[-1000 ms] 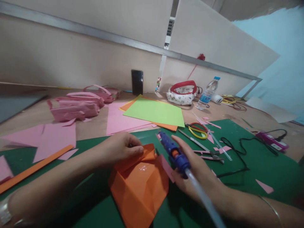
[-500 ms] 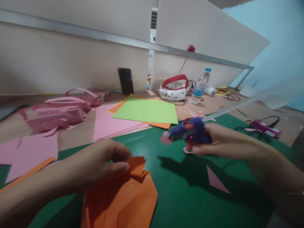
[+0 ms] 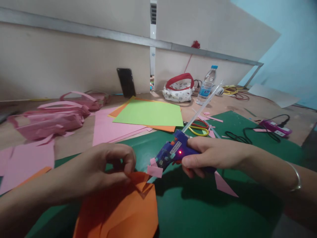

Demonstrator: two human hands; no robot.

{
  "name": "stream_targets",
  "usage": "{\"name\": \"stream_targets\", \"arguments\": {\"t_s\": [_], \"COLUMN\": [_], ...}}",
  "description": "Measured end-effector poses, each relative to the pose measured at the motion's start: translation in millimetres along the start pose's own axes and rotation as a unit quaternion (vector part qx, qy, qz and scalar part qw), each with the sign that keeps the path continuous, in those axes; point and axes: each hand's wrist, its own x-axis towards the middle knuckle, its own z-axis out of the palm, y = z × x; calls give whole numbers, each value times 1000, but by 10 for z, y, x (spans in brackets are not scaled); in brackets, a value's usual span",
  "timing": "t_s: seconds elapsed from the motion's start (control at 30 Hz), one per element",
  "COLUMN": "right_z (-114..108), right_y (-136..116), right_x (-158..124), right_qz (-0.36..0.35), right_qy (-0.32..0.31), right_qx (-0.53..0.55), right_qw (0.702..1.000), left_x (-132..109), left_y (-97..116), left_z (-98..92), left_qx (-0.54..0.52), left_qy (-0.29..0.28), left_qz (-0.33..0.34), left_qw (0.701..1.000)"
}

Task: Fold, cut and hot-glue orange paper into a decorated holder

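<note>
My left hand (image 3: 116, 165) pinches the upper flap of a folded orange paper piece (image 3: 128, 211), which lies at the lower middle on the green mat (image 3: 193, 205). In my right hand (image 3: 208, 153) is a blue hot glue gun (image 3: 175, 152) with a lit red light and a long clear glue stick standing out of its back. Bits of pink paper (image 3: 155, 171) cling around its nozzle. That nozzle end is close beside the raised orange flap; whether it touches cannot be made out. A pink paper scrap (image 3: 224, 185) lies below my right hand.
Green sheets (image 3: 151, 112) lie over orange and pink paper at the back. Scissors (image 3: 199, 127), a bottle (image 3: 206, 86), a pouch (image 3: 179, 91) and a phone (image 3: 126, 82) stand or lie beyond. Folded pink paper bags (image 3: 54, 122) are at left; a purple power strip (image 3: 276, 128) is at right.
My right hand has brought the glue gun left and down to the orange flap, and the glue stick now points more upward. My left hand still pinches the flap. The view has shifted slightly.
</note>
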Motion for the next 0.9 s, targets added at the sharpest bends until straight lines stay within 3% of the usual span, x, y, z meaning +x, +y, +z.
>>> {"name": "stream_targets", "arguments": {"t_s": [0.13, 0.27, 0.4, 0.53, 0.9], "right_z": [-29, -86, -112, -89, 10], "right_y": [-78, -114, -80, -66, -196], "right_x": [-85, -215, -294, -306, -209], "right_qz": [26, 28, -5, 18, -8], "right_qy": [49, 121, 179, 136, 96], "right_qx": [-73, -143, -208, -169, -209], "right_qw": [996, 982, 961, 976, 973], "left_x": [-5, 9, 21, 12, -13], "left_y": [-17, 57, 142, 166, 88], "left_z": [45, 137, 180, 192, 200], "left_qx": [19, 91, 77, 33, -44], "left_qy": [36, 71, 65, 105, 99], "left_qz": [113, 77, 128, 123, 124], "left_qw": [993, 990, 987, 986, 986]}}
